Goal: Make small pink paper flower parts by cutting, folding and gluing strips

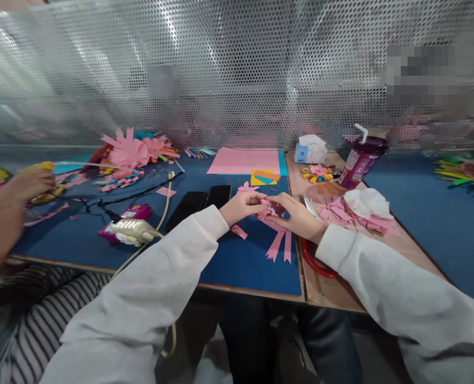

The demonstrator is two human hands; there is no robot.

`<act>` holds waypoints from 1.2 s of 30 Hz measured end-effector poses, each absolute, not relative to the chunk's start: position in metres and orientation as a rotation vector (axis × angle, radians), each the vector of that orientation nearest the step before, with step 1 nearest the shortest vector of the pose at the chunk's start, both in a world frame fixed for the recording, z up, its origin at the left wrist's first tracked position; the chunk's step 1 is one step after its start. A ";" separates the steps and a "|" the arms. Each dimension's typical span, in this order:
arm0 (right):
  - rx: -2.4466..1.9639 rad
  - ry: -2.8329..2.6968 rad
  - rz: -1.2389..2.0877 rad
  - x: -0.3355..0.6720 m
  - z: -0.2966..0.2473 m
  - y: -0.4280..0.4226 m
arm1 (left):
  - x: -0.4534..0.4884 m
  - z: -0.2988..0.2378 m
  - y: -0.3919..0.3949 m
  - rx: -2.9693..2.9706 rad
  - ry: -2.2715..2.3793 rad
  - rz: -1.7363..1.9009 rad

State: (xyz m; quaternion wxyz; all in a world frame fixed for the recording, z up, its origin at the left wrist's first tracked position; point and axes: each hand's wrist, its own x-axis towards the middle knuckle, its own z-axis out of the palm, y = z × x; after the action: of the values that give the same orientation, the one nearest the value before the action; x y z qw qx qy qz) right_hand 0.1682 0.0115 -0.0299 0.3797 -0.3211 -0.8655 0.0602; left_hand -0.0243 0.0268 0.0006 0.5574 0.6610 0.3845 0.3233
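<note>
My left hand (242, 206) and my right hand (297, 215) meet over the blue table top (237, 261), both in white sleeves. Their fingers pinch a small folded pink paper piece (266, 208) between them. Below the hands lie long pink paper strips (280, 244) fanning toward me, and a short pink scrap (239, 231) lies just left of them. A small pink paper flower (247, 187) sits right behind my left hand.
Two black phones (203, 202) lie left of my hands. Red-handled scissors (317, 261), pink scraps (341, 210), a white tissue (367, 202), a purple cup (361, 160), a tissue box (309, 149). Pink sheet (245, 160). Another person's hand (29, 184) far left; paper flowers (135, 150); cable and charger (131, 229).
</note>
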 end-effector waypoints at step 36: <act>-0.905 -2.254 0.129 0.168 -0.027 0.006 | -0.029 -0.010 0.034 1.735 0.799 0.657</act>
State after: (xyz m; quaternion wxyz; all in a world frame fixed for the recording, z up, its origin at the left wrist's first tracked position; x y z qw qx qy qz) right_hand 0.1678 0.0059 -0.0273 0.3472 -0.3489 -0.8691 0.0496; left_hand -0.0291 0.0337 -0.0104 0.5318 0.7274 0.3350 0.2753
